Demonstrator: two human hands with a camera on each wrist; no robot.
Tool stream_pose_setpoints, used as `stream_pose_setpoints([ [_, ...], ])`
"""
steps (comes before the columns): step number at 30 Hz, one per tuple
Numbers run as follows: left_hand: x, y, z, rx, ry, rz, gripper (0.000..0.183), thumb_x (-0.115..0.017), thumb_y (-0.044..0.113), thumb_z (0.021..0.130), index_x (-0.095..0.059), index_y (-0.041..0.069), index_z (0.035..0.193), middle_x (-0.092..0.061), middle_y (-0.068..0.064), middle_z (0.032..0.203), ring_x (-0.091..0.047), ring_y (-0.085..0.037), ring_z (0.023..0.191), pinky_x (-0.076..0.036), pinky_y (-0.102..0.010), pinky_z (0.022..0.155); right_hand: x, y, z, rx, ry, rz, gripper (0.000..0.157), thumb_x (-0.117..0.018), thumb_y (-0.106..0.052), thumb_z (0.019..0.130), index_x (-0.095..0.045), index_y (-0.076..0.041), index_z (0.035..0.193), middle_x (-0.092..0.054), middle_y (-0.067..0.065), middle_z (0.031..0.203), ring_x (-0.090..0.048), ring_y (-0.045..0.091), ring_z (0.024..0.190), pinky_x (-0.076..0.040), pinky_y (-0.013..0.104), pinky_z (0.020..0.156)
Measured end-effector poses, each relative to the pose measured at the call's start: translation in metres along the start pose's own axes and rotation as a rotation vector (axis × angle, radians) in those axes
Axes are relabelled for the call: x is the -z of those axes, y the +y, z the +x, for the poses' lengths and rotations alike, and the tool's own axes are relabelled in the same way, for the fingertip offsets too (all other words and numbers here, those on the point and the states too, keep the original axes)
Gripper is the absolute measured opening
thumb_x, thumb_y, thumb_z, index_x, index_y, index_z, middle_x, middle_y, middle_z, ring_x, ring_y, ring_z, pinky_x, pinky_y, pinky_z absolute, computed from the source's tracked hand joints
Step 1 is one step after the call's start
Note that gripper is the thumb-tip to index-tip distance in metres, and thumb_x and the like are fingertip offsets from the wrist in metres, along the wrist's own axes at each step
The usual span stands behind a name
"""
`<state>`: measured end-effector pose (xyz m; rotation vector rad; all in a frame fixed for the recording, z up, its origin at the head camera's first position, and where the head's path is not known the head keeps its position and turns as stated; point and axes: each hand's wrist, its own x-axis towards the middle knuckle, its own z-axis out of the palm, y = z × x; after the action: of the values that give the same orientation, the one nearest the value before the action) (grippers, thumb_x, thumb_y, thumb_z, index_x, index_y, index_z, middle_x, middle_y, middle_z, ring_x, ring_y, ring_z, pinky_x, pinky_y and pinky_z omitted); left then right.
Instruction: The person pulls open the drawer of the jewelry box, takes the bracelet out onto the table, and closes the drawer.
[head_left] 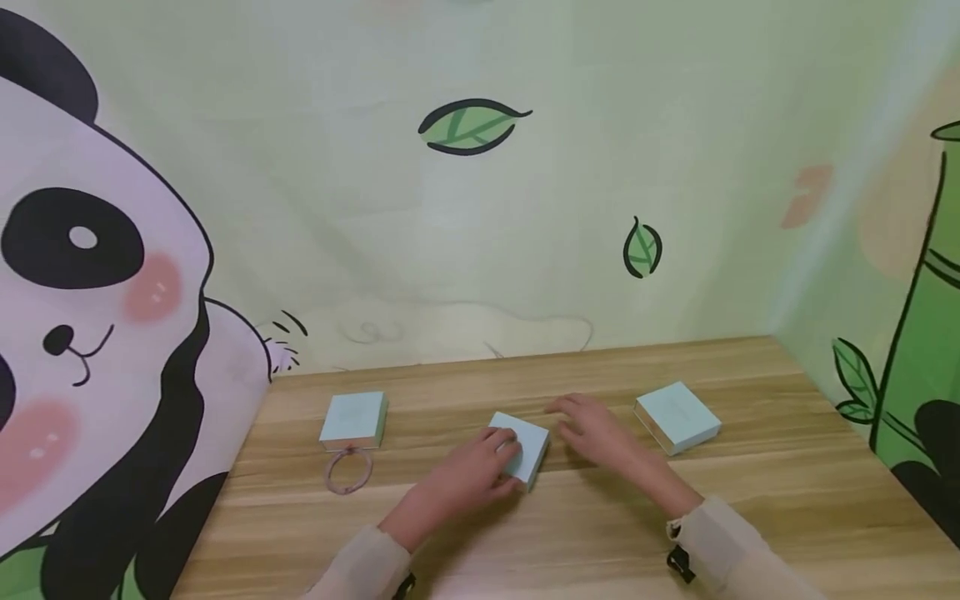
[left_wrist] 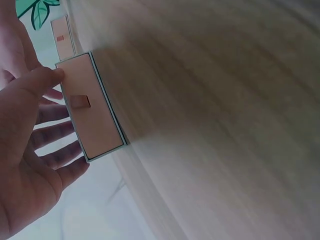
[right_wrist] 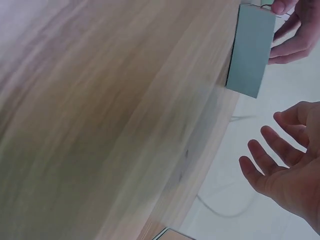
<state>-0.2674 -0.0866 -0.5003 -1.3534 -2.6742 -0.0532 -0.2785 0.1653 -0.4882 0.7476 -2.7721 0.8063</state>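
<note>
My left hand (head_left: 467, 473) lies over the middle light-blue drawer box (head_left: 532, 442). In the left wrist view its thumb touches the top edge of the box's tan front (left_wrist: 97, 132), which has a small tab in it. The fingers bend over the top face. My right hand (head_left: 602, 435) hovers to the right of this box, apart from it. Its fingers are loosely curved with nothing between them, as the right wrist view also shows for the right hand (right_wrist: 292, 167).
A second light-blue box (head_left: 354, 417) sits at the left, with a thin purplish ring (head_left: 365, 481) against its front. A third box (head_left: 678, 417) stands at the right. Behind the wooden table (head_left: 600, 537) rises a printed backdrop (head_left: 337, 183).
</note>
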Motion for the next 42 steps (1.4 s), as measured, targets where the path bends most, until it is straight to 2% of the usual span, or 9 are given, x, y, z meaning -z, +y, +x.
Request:
stream_pose_setpoints([
  [6,-0.004,-0.011,0.006,0.074,-0.002,-0.049,0.048,-0.067,0.041,0.099,-0.062,0.004,0.129,-0.057,-0.012,0.136,-0.056,-0.028,0.125,-0.052,-0.036,0.102,0.003,0.001,0.001,-0.027,0.051,0.005,0.026,-0.062,-0.002,0.096,-0.069,0.000,0.121,-0.067,0.020,0.123,-0.063,0.039,0.116,-0.052,0.054,0.098],
  [14,-0.005,-0.025,0.010,0.142,-0.012,-0.039,0.045,-0.066,0.037,0.099,-0.061,0.004,0.130,-0.055,-0.012,0.138,-0.054,-0.028,0.128,-0.051,-0.036,0.104,0.002,0.002,0.003,-0.012,0.032,-0.005,0.026,-0.062,-0.002,0.095,-0.069,0.001,0.120,-0.068,0.018,0.121,-0.063,0.038,0.116,-0.052,0.052,0.098],
  [25,-0.006,-0.024,0.008,0.177,-0.054,-0.042,0.048,-0.064,0.039,0.101,-0.059,0.006,0.135,-0.054,-0.011,0.142,-0.051,-0.027,0.132,-0.049,-0.036,0.107,-0.003,-0.008,0.001,-0.014,-0.020,0.045,0.027,-0.060,-0.002,0.097,-0.067,0.002,0.123,-0.066,0.020,0.126,-0.062,0.040,0.118,-0.051,0.053,0.100],
  [34,-0.007,-0.018,0.015,0.238,-0.061,-0.012,0.056,-0.061,0.051,0.098,-0.060,0.005,0.131,-0.056,-0.012,0.137,-0.055,-0.031,0.125,-0.050,-0.040,0.104,-0.006,-0.011,0.002,0.006,-0.036,0.057,0.026,-0.060,0.000,0.097,-0.068,0.002,0.122,-0.066,0.021,0.127,-0.060,0.041,0.122,-0.049,0.055,0.102],
  [38,-0.005,-0.015,0.016,0.241,-0.036,-0.002,0.054,-0.065,0.047,0.096,-0.061,0.005,0.129,-0.058,-0.013,0.134,-0.056,-0.032,0.122,-0.051,-0.041,0.102,-0.008,-0.008,0.000,-0.009,-0.030,0.075,0.026,-0.061,0.000,0.097,-0.068,0.000,0.122,-0.066,0.020,0.127,-0.060,0.040,0.122,-0.050,0.054,0.102],
  [42,-0.004,-0.018,0.016,0.211,-0.024,-0.023,0.046,-0.069,0.036,0.092,-0.061,0.005,0.125,-0.057,-0.013,0.133,-0.057,-0.032,0.122,-0.052,-0.041,0.100,-0.008,-0.004,-0.001,-0.004,-0.023,0.079,0.025,-0.063,0.000,0.096,-0.068,0.000,0.121,-0.067,0.019,0.125,-0.062,0.039,0.118,-0.051,0.053,0.099],
])
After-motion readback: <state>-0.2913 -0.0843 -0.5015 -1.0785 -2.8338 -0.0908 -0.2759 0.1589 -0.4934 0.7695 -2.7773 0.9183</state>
